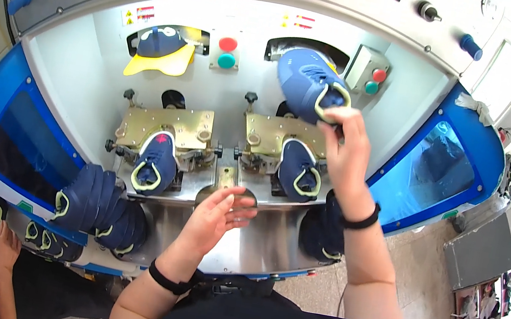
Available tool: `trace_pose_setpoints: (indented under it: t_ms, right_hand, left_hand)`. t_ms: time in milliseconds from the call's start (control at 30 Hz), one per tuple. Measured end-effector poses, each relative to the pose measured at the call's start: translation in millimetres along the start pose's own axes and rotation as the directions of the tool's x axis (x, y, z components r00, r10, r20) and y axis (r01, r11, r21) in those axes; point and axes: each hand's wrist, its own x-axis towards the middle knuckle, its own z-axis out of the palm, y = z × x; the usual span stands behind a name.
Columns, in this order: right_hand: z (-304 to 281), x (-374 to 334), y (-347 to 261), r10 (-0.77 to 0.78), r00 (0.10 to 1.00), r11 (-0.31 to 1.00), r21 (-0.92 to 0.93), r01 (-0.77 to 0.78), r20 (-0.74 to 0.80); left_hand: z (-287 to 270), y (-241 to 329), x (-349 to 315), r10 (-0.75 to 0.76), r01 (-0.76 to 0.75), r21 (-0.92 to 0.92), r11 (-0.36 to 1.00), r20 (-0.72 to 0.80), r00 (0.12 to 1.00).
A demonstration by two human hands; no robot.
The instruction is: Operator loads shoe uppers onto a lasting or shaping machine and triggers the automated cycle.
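Observation:
My right hand [350, 159] pinches a blue shoe upper [303, 76] by its pale green-lined collar. The upper is lifted in front of the right opening in the machine's back wall, toe toward the far left. Palm turned inward and fingers apart, my left hand [212, 220] hovers empty above the steel ledge [241, 242]. Two navy shoe uppers sit at the front of the brass-coloured plates: the left upper [157, 159] bears a pink mark on its tongue, and the right upper [299, 167] lies below my raised hand. What holds them from inside is hidden.
A navy toe piece with a yellow edge [160, 57] covers the left opening. Stacked navy uppers [103, 208] lie at the ledge's left, others [325, 230] at its right. Red and green buttons [226, 52] are on the back wall. A co-worker's hand [8, 246] shows lower left.

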Motion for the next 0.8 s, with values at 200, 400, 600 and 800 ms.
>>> trace_pose_setpoints:
  t_ms: [200, 400, 600, 800]
  right_hand:
    - [51, 95, 104, -0.065, 0.995, 0.995, -0.074, 0.070, 0.070]
    - [81, 77, 123, -0.040, 0.887, 0.967, -0.243, -0.083, -0.460]
    - [92, 36, 194, 0.369, 0.871, 0.891, -0.143, -0.431, -0.324]
    - [34, 21, 199, 0.388, 0.870, 0.918, 0.043, -0.394, -0.304]
  left_hand:
    - [-24, -7, -23, -0.021, 0.022, 0.009, 1.000, -0.095, 0.995]
    - [-58, 0, -55, -0.016, 0.023, 0.031, 0.999, -0.218, 0.976]
    - [-104, -3, -87, -0.070, 0.050, -0.063, 0.997, -0.355, 0.932]
    - [-93, 3, -70, -0.106, 0.111, 0.003, 0.994, -0.280, 0.954]
